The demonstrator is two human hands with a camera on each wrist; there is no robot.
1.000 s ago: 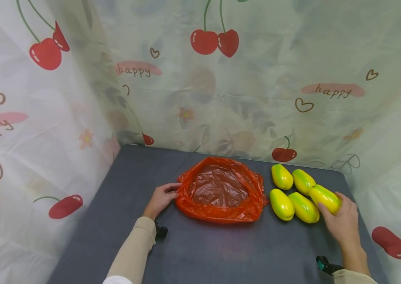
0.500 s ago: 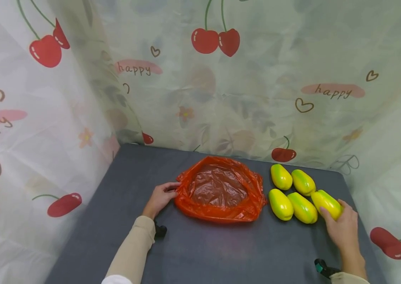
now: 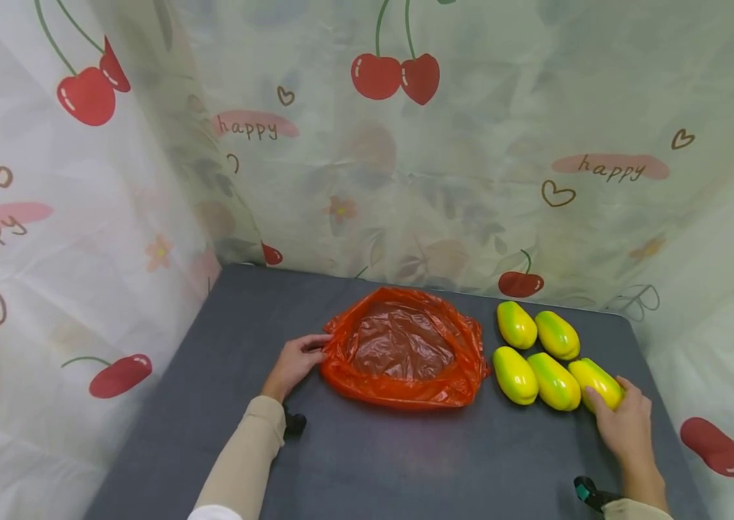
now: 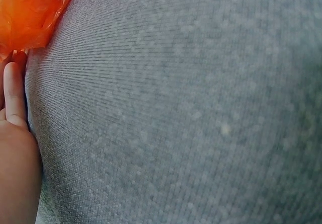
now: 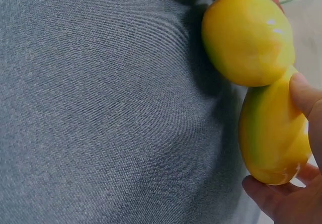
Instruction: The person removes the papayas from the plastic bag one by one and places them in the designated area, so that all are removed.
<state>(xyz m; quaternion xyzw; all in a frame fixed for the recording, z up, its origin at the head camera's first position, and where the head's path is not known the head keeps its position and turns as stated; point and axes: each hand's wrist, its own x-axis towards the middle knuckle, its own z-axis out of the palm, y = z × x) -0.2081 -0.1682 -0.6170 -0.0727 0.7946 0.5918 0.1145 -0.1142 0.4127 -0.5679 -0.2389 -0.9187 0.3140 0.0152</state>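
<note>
In the head view, a red plastic bag [image 3: 399, 347] lies with its mouth spread open in the middle of the table. My left hand [image 3: 294, 365] pinches the bag's left edge; the left wrist view shows the fingers [image 4: 14, 90] at the bag's rim [image 4: 30, 20]. At the right, my right hand [image 3: 627, 419] holds a glossy yellow-green papaya [image 3: 596, 383] between thumb and fingers, low at the table. In the right wrist view this papaya [image 5: 274, 133] touches its neighbour [image 5: 249, 38]. Several similar papayas [image 3: 515, 375] lie in two rows between bag and right hand.
The grey cloth-covered table [image 3: 419, 462] ends close to the right of the right hand. A white curtain [image 3: 406, 180] printed with cherries stands behind it and along both sides. Each wrist carries a small dark device [image 3: 294, 422].
My right hand has brought the held papaya down and toward me, from against the far row to beside the near row. The left hand and the bag stay in place.
</note>
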